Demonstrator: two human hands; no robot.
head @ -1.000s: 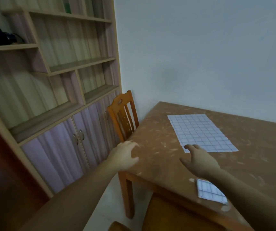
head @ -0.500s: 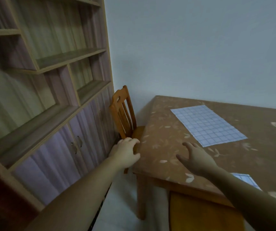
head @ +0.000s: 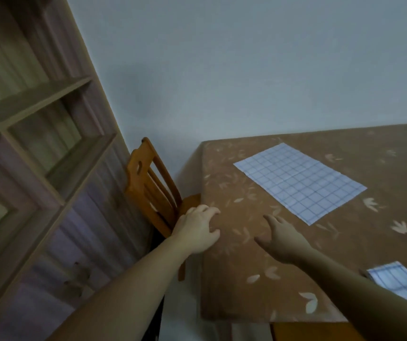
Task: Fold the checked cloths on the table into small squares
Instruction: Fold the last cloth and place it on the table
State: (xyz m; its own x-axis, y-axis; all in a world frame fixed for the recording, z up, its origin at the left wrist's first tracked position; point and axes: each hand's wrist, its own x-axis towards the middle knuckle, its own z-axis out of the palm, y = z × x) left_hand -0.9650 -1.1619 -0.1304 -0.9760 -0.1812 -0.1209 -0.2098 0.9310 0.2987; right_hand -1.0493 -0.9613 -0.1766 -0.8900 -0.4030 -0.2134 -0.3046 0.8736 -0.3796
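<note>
Reaching out over the near-left corner of the bench (head: pixel 345 254), both hands have come closer to the spread checked cloth (head: pixel 298 182) than they were a second ago, as the view has swung right and brought more of the bench top into sight. The left hand (head: pixel 198 230) hangs at the bench's left edge, fingers loosely bent and holding nothing; the right hand (head: pixel 282 238) hovers just short of the cloth's near corner, fingers spread and empty. The cloth lies flat and unfolded, so folding looks about to begin, not yet started. A smaller checked piece (head: pixel 397 279), seemingly folded already, sits nearer than the spread cloth, beside the right forearm. A wooden chair (head: pixel 148 183) stands left of the bench. No brand, label or writing can be read anywhere.
</note>
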